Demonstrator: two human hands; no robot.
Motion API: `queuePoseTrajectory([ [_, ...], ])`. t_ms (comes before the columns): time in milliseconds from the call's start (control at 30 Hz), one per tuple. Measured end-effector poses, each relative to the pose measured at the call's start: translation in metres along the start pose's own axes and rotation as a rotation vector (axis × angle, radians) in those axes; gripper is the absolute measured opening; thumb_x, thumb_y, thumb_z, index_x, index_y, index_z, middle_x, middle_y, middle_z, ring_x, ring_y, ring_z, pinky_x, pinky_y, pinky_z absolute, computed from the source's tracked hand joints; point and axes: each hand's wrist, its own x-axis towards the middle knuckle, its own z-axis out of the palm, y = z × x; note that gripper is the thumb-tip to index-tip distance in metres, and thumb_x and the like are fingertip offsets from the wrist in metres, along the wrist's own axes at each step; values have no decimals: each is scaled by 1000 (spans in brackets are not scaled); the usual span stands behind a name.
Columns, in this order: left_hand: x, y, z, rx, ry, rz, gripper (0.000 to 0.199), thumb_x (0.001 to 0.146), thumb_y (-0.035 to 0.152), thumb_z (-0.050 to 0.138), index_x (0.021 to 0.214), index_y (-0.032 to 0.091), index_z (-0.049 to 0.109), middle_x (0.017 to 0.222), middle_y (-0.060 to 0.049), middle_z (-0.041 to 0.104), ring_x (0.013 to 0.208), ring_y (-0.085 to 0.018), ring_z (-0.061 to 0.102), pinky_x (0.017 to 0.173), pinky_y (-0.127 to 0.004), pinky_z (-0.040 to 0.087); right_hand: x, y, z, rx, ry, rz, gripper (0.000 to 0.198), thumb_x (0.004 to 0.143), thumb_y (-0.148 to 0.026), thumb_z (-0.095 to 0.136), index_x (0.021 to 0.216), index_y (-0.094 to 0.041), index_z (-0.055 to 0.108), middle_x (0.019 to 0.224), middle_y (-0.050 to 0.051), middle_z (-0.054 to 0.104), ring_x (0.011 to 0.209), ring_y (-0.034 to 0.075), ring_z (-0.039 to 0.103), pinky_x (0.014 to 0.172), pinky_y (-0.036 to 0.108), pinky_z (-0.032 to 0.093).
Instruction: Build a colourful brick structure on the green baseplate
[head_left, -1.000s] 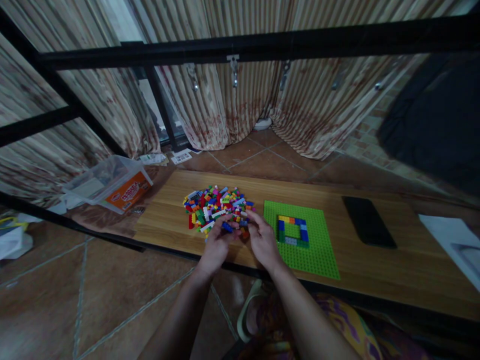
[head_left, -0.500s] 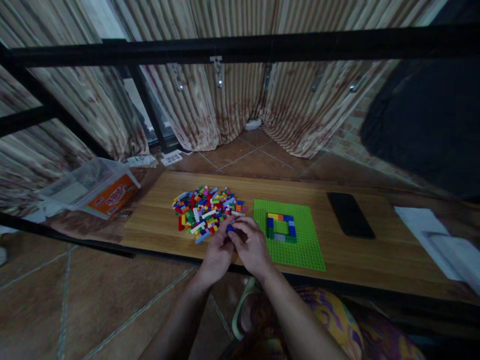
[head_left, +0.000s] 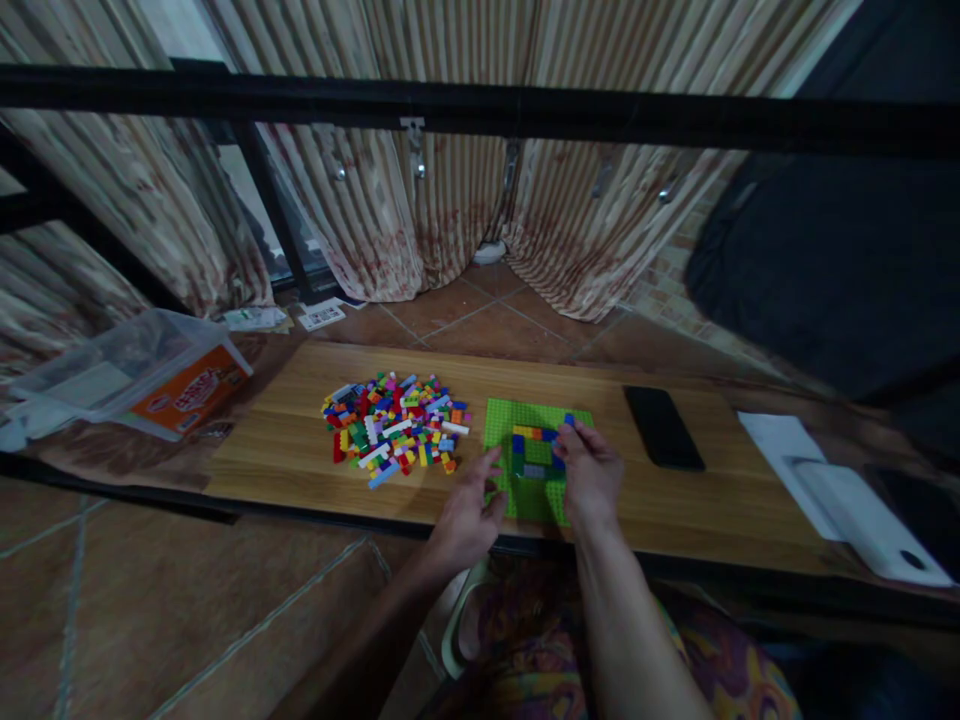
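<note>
My right hand (head_left: 594,470) pinches a blue brick (head_left: 569,420) over the far right corner of a square of bricks (head_left: 535,470) on the green baseplate (head_left: 499,412). The square has yellow, orange, blue, green and grey bricks around a bare middle. Whether the held brick touches the square, I cannot tell. By the baseplate's left edge is my left hand (head_left: 469,515), its fingers apart and holding nothing. A pile of loose coloured bricks (head_left: 397,425) lies to the left of both hands.
A black phone (head_left: 664,428) lies right of the baseplate, with white papers (head_left: 787,470) farther right. Left of the wooden table (head_left: 262,460) stands a clear plastic box (head_left: 135,370) with an orange label. A dark metal bar (head_left: 465,105) crosses beyond the table.
My hands have parted. The right one has carried the blue brick rightward over the square, while the left one has let go and moved near the baseplate's edge. The view has shifted slightly right.
</note>
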Motion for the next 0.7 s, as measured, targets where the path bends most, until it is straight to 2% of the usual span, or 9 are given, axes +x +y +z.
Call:
queuePoseTrajectory([
  [133, 12, -5, -2, 42, 39, 31, 54, 84, 12, 50, 137, 21, 42, 130, -12, 55, 112, -20, 59, 94, -38, 51, 0, 0, -8, -66, -1, -14, 37, 59, -40, 77, 87, -15, 70, 78, 3, 70, 65, 14, 61, 58, 27, 48],
  [367, 15, -11, -23, 16, 134, 38, 50, 84, 12, 51, 133, 21, 46, 128, -11, 57, 114, -20, 58, 98, -39, 49, -7, 0, -3, -153, -33, -2, 42, 60, -43, 75, 90, -13, 71, 79, 6, 71, 65, 15, 61, 56, 27, 46],
  [567, 14, -7, -38, 87, 219, 52, 47, 84, 13, 51, 130, 20, 50, 128, -11, 57, 112, -21, 60, 96, -39, 50, -16, 6, 6, -147, -133, -40, 40, 62, -44, 74, 88, -14, 71, 86, 8, 74, 78, 20, 66, 70, 33, 50],
  [700, 28, -3, -65, 237, 343, 93, 42, 84, 13, 51, 125, 18, 53, 120, -11, 62, 107, -21, 62, 93, -39, 52, -18, 10, 5, -196, -167, -29, 40, 63, -46, 74, 89, -15, 71, 87, 9, 74, 81, 22, 68, 76, 37, 51],
])
